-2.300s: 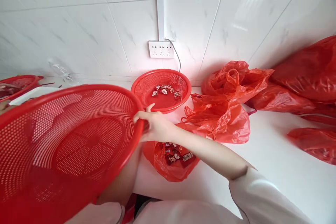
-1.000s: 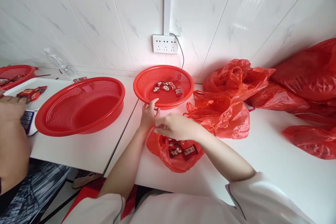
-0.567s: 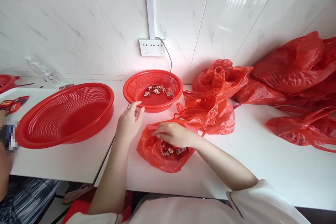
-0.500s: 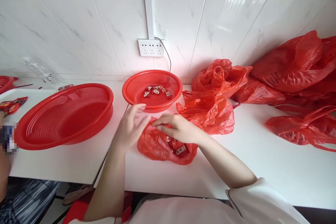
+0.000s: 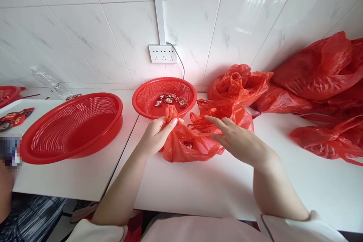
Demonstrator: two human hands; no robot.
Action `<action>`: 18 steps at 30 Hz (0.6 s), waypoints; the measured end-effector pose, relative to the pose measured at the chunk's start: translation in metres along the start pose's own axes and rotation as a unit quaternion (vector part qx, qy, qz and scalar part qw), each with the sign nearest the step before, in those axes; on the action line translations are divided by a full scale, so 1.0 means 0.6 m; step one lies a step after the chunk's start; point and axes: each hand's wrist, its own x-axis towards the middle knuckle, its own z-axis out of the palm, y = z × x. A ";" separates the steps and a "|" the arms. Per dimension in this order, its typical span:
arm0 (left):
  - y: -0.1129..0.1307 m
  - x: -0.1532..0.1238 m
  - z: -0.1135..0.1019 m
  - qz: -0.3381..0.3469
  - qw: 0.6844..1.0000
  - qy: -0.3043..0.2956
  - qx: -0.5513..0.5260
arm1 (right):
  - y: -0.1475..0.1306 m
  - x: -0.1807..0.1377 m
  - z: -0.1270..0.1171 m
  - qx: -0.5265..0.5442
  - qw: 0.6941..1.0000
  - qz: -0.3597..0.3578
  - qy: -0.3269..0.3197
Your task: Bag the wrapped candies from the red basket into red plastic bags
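- On the desk (image 5: 184, 189), the red bag (image 5: 181, 151) lies between the person's hands, close in front of the body.
- Its bunched end stands up in the left hand (image 5: 155, 134), whose grip is clenched round the plastic.
- At its right edge, the right hand (image 5: 245, 145) has fingers spread, grip released; I cannot tell whether they touch.
- From the left grip the bag runs rightward, long axis crosswise; the left hand is nearer.
- Just beyond the bunched end sits the small basket (image 5: 137, 106), packets (image 5: 168, 100) inside.
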 end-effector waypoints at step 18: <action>0.022 0.054 -0.030 0.025 0.962 0.008 -0.272 | 0.012 0.027 -0.055 0.357 0.882 -0.090 0.295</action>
